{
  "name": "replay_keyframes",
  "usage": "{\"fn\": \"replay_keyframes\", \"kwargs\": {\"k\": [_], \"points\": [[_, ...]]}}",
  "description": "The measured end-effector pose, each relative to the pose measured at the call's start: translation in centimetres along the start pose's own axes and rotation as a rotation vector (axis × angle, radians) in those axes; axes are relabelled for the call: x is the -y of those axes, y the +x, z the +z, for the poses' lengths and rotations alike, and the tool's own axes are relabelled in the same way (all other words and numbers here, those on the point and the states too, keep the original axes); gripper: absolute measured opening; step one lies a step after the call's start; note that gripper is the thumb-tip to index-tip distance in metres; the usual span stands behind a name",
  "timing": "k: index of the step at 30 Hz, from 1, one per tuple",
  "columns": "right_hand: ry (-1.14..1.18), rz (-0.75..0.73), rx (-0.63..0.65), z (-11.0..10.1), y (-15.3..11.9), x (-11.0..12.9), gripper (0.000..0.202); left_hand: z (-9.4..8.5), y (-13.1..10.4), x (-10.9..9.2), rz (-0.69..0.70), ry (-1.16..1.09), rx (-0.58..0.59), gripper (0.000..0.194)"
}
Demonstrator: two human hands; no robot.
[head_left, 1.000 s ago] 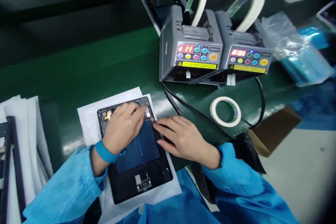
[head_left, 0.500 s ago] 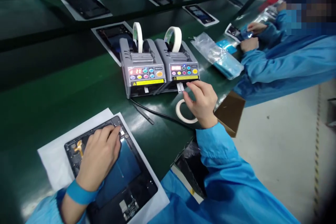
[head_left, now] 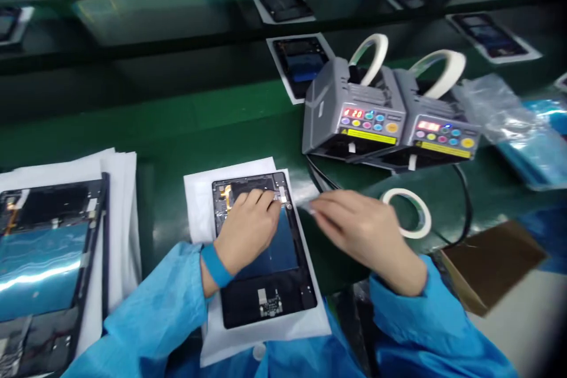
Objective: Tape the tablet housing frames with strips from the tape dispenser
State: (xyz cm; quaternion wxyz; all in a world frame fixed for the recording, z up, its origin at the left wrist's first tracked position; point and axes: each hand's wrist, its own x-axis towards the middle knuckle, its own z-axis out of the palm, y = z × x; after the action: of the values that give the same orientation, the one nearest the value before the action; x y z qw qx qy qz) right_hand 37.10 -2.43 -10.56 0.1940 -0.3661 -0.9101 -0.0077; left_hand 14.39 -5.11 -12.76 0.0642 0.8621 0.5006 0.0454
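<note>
An opened black tablet (head_left: 283, 289) with a blue film panel lies on white sheets (head_left: 199, 207) before me. My left hand (head_left: 250, 227), fingers curled, rests on its upper part; whatever is under the fingertips is hidden. Right of the tablet, my right hand (head_left: 354, 224) pinches a small pale strip (head_left: 305, 205), blurred by motion. Two grey tape dispensers (head_left: 354, 109) with white tape rolls stand behind, each with a short white tab at its outlet. A loose tape roll (head_left: 424, 215) lies beyond my right hand.
More opened tablets (head_left: 53, 201) on white sheets lie at the left. Others sit on the far surface (head_left: 177, 85). Plastic bags (head_left: 509, 124) are at the right, above an open cardboard box (head_left: 494, 266). Black cables run by the dispensers.
The view has swung left. My right hand has come from the right dispenser's outlet toward the tablet with a strip; one tab now shows there instead of two. My left hand stays on the tablet.
</note>
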Motion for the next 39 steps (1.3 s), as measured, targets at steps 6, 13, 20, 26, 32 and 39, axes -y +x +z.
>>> {"fn": "replay_keyframes", "kwargs": {"k": [6,13,20,26,32,39], "points": [[0.179,-0.137,0.179,4.1,6.9,5.5,0.020,-0.6,-7.1,3.5,-0.245,0.079,-0.109,0.042],[0.090,-0.054,0.067,9.4,10.6,6.2,0.019,0.8,-6.8,5.0,-0.284,-0.006,-0.068,0.053],[0.047,-0.108,-0.020,10.2,10.1,6.0,0.015,0.7,-6.6,5.3,-0.289,-0.077,-0.067,0.051],[0.010,-0.128,-0.031,10.5,10.2,6.0,0.014,0.9,-6.5,5.2,-0.295,-0.083,-0.066,0.049],[-0.008,-0.138,0.007,10.4,10.3,6.2,0.016,0.9,-6.4,5.2,-0.296,-0.084,-0.090,0.046],[-0.031,-0.158,0.043,10.3,10.3,6.4,0.019,1.1,-6.5,5.2,-0.304,-0.096,-0.150,0.041]]}}
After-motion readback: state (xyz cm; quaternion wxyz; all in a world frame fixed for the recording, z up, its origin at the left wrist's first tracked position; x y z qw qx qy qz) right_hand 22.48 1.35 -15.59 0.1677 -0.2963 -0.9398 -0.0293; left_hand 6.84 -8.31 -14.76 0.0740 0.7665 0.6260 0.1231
